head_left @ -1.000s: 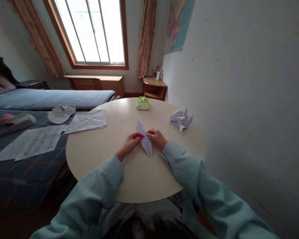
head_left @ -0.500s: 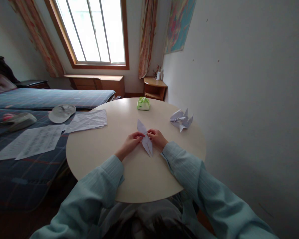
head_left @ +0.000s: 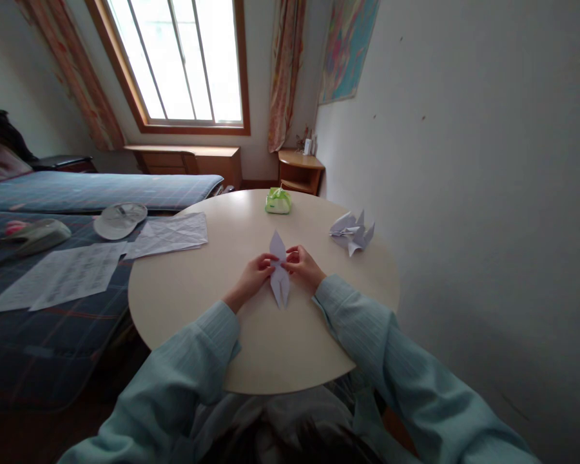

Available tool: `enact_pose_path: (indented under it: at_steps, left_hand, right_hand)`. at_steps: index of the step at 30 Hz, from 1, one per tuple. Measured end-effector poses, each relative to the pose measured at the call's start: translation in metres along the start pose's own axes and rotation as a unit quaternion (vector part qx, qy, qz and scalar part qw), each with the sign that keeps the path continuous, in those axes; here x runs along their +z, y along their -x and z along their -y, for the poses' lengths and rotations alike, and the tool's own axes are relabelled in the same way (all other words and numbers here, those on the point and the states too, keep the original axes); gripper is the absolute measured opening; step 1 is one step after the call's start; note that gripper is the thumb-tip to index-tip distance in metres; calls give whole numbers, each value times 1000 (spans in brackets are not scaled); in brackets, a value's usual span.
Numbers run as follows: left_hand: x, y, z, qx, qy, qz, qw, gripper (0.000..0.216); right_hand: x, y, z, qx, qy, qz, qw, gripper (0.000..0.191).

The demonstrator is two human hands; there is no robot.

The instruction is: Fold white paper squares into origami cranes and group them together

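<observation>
White, pointed folded paper (head_left: pixel 279 283) over round cream table (head_left: pixel 188 309), swung from 11–5 slant to near 12–6. Left hand (head_left: pixel 252 277) pinching waist at 9; right hand (head_left: pixel 307 265) touching at 3, grip unclear. Likely evens two-hand access.

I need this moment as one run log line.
left hand: pinches folded paper | right hand: at its right edge | round table: green packet, paper shapes
</observation>
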State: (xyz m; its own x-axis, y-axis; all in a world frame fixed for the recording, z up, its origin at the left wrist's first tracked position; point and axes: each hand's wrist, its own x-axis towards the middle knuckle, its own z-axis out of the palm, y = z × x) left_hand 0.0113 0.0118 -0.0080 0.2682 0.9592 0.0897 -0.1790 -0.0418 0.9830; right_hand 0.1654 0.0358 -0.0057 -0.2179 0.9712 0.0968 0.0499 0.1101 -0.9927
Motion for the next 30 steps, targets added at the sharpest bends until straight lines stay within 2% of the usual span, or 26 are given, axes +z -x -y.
enact_pose_path:
  at_steps: [5,8,10,14,16,19,22,27,30]
  left_hand:
    - [0,1,-1,-2,14,-3,1000,58]
    - [0,0,0,-17,22,-28,999,70]
    - [0,-1,0,-23,25,-39,999,67]
    - [0,0,-2,-27,21,-31,999,43]
    - [1,0,-3,-30,10,-38,999,38]
    - [2,0,-4,-29,0,-57,998,46]
    - [2,1,-5,-19,-4,-59,998,57]
    - [3,2,-9,-17,-8,-44,999,59]
    - [3,2,-9,-23,-11,-48,999,65]
  right_hand:
    - [1,3,2,51,-14,58,997,36]
    - [1,3,2,51,-14,75,996,33]
    - [2,3,1,43,-18,73,996,32]
    - [2,2,1,16,-17,51,998,32]
    - [2,2,0,-3,-12,30,999,34]
    - [1,1,-1,-14,-10,8,1000,38]
    - [1,0,-1,-14,-10,13,1000,36]
    - [3,1,-2,-18,-5,13,1000,25]
    - [4,3,-1,-22,-6,9,1000,27]
